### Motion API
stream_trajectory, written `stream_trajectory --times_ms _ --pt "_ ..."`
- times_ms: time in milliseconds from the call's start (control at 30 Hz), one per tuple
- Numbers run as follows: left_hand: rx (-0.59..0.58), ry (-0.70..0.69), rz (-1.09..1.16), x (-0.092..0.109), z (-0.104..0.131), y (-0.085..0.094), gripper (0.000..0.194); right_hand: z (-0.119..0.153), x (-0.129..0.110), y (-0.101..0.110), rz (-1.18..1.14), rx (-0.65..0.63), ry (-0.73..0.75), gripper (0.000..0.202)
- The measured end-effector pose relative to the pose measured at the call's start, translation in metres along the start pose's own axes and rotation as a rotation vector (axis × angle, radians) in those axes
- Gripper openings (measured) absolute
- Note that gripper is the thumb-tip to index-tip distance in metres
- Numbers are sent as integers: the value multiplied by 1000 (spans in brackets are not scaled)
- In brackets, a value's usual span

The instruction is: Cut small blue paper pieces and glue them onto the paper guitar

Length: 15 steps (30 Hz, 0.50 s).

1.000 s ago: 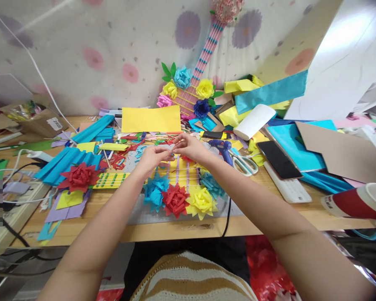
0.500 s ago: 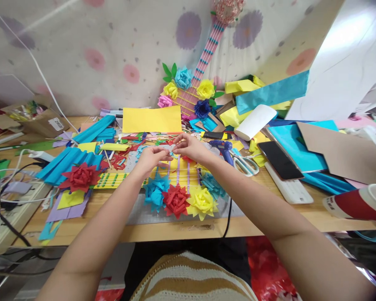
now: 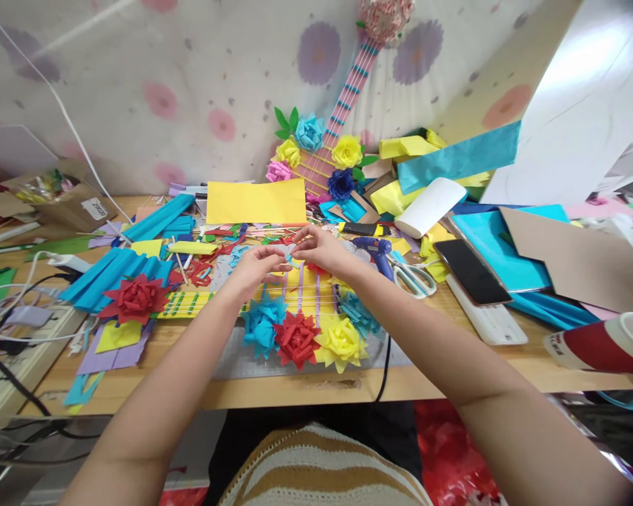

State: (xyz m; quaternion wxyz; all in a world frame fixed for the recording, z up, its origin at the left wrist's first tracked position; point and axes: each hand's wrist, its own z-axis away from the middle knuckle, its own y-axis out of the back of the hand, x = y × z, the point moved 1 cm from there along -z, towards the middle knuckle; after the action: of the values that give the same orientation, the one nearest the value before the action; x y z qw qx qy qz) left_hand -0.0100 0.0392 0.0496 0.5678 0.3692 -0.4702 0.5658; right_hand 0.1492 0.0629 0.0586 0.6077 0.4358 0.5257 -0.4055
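My left hand [image 3: 259,270] and my right hand [image 3: 321,247] meet above a yellow paper guitar [image 3: 310,289], fingers pinched close together. Something small and pale blue shows between the fingertips, too small to name. Along the guitar's near edge sit a blue paper flower [image 3: 264,325], a red one [image 3: 297,340] and a yellow one [image 3: 340,341]. Another blue flower [image 3: 359,313] lies under my right forearm. The guitar's neck [image 3: 184,304] stretches left, with a large red flower [image 3: 136,298] by its end.
A blue glue gun [image 3: 378,254], scissors [image 3: 412,277], a phone [image 3: 472,271] and a paper cup [image 3: 604,343] are on the right. Blue folded paper [image 3: 117,274] and a power strip [image 3: 47,351] lie left. A pink guitar [image 3: 348,95] leans against the back.
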Motion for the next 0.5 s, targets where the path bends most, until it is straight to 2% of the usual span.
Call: stream_trajectory --times_ms 167,300,400,500 --pt "-59 2 48 -1 -1 -2 18 -2 -2 -3 20 -6 10 25" --pt "41 -8 41 0 -2 1 17 -7 2 1 100 -28 51 24" --pt "110 -21 18 2 -2 7 16 -13 5 5 367 -57 183 29" --pt "156 -67 -11 2 -3 14 16 -19 6 4 672 -200 238 38"
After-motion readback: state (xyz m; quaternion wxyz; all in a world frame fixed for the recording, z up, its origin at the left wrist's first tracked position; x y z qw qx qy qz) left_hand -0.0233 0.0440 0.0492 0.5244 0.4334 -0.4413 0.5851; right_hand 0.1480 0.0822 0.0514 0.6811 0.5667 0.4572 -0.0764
